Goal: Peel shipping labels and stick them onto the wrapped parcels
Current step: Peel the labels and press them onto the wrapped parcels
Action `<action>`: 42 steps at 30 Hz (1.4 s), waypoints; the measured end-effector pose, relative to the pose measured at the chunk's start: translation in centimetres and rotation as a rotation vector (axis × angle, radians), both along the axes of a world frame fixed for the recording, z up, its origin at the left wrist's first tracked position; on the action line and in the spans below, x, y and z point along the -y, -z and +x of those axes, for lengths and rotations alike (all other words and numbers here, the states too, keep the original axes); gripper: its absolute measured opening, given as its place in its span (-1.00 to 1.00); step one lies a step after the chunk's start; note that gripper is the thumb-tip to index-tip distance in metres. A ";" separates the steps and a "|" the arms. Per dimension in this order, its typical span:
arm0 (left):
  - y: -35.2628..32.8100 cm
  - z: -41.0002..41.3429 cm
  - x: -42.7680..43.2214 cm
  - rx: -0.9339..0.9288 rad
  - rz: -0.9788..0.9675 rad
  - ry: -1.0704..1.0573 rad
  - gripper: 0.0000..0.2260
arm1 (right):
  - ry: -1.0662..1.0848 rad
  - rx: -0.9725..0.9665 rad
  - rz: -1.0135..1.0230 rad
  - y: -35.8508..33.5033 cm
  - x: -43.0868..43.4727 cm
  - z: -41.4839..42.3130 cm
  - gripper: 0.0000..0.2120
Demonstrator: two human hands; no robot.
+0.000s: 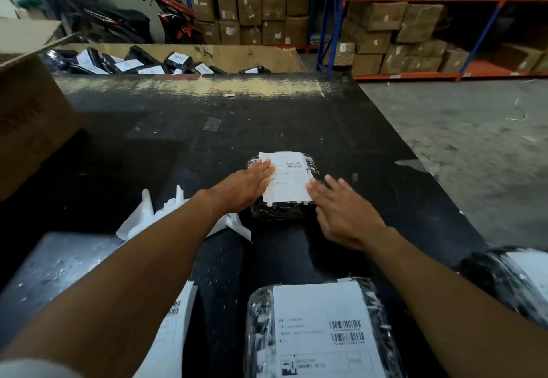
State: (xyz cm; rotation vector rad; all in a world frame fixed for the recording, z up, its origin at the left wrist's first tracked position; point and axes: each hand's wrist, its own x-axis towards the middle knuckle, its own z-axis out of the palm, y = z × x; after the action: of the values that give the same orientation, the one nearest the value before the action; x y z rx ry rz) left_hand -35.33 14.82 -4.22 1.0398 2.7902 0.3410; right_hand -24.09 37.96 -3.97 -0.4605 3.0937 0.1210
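The sticking step is in hand: a shipping label (286, 177) is laid on top of a wrapped parcel (278, 213), which sits mid-way across the black table (207, 140), and it is being pressed down from both sides. The left hand (246, 188) is held flat, fingers straight and close together, with the fingertips laid on the label's left edge. The right hand (344, 211) is flat too, fingers straight and slightly spread, and is set against the label's near right corner and the wrap beside it. Nothing is pinched by either hand.

Next, a smoothing stroke outward to the corners is probably called for. The far left corner looks to overhang the wrap and may need folding down. After that the parcel can be passed on (the cardboard bin (237, 56) beyond the table holds labelled ones).

Crumpled white backing paper (145, 217) lies under the left forearm, and another labelled parcel (320, 330) waits at the near edge.
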 end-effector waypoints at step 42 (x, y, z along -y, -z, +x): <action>2.7 8.5 -1.1 -0.520 -0.117 0.064 -0.51 | 0.033 0.197 -0.285 -0.4 1.6 -5.1 -0.47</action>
State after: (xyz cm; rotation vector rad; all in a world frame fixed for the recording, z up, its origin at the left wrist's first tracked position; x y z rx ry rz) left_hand -26.79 15.93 -6.91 1.3458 3.1560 -0.1231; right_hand -29.24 36.33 -3.54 -0.3981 2.9296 -0.3476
